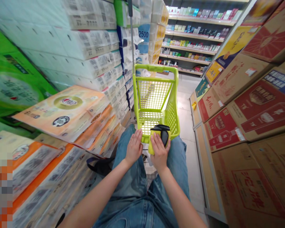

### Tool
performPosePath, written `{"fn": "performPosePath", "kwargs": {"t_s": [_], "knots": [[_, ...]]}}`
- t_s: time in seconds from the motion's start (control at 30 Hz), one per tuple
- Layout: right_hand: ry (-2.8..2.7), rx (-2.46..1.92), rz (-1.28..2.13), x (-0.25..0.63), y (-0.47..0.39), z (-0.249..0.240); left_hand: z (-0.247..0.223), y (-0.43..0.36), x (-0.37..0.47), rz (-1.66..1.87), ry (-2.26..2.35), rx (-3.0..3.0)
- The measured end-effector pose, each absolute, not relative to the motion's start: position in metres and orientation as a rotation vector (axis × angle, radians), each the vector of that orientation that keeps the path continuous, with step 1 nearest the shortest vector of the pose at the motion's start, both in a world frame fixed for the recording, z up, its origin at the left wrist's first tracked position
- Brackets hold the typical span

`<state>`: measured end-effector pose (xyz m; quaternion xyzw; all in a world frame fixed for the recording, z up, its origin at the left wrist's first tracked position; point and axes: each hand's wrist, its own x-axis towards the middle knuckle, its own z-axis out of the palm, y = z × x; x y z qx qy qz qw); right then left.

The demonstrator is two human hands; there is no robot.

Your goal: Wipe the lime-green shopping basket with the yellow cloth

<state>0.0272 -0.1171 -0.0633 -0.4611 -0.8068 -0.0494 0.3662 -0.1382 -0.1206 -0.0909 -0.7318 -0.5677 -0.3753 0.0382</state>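
Observation:
A lime-green shopping basket (176, 104) with mesh sides stands upright between my knees. My left hand (134, 146) lies on its near left rim, fingers stretched out and nothing held. At the near right corner, my right hand (159, 152) is wrapped around a yellow thing with a black top (165, 136) and a black oval patch on its side. Its exact kind cannot be made out, as the palm and fingers cover much of it. Through the basket mesh the floor shows. My jeans-clad legs (175, 171) flank both hands.
Orange tissue packs (68, 107) and white wrapped packs (95, 41) are stacked close on the left. Cardboard cartons (249, 110) line the right side. A thin pole (132, 41) rises behind the basket. Shelves of small boxes (192, 34) stand beyond the tiled aisle (188, 120).

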Motion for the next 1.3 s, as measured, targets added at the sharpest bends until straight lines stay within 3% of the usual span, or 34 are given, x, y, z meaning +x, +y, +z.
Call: {"fn": "performPosePath", "kwargs": {"t_s": [0.2, 0.6, 1.03, 1.3], "knots": [[-2.133, -1.1, -0.054, -0.008, -0.126, -0.059, -0.09, -0.123, -0.143, -1.127, -1.745, -2.284], [-1.985, -1.28, -0.247, 0.13, -0.093, -0.065, -0.09, -0.119, -0.135, -1.156, -1.731, -2.251], [-2.12, -1.11, -0.025, -0.014, -0.124, -0.057, -0.089, -0.123, -0.141, -1.128, -1.753, -2.302], [-2.154, -1.097, -0.208, 0.09, -0.104, -0.068, -0.089, -0.121, -0.139, -1.114, -1.747, -2.276]]}}
